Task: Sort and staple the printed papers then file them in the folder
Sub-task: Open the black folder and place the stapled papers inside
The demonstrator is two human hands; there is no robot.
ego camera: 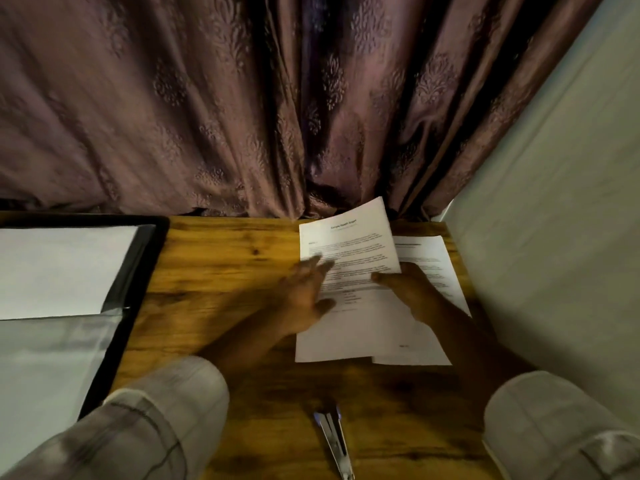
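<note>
Two pale, rolled-up shirt cuffs fill the bottom corners of the head view, the left sleeve [166, 410] and the right sleeve [554, 420]. Between them, near the front edge of the brown wood-grain table [214, 271], lies a slim silver metal stapler [334, 441] with a touch of blue at its far end. It points away from the person and is well apart from the papers.

Further back, on the right half of the table, sits a loose stack of white printed papers [429, 261], with its sheets fanned out of line. The left hand [304, 292] rests flat on the stack's left side. Its fingers [320, 263] are straight and close together, though blurred. The right hand [412, 289] pinches the right edge of the white printed top sheet [349, 240], thumb on the upper face. Its other fingers are hidden under the paper. The far end of this top sheet is lifted and tilted left, clear of the pages beneath.

At the left edge of the table, well apart from the stack, an open black folder [138, 289] lies flat. Inside it is a blank white sheet [62, 268], and below that a clear plastic pocket [48, 358].

Behind the table hangs a purple-brown patterned fabric curtain [207, 98], and a pale plain wall [554, 202] rises along the right side.
</note>
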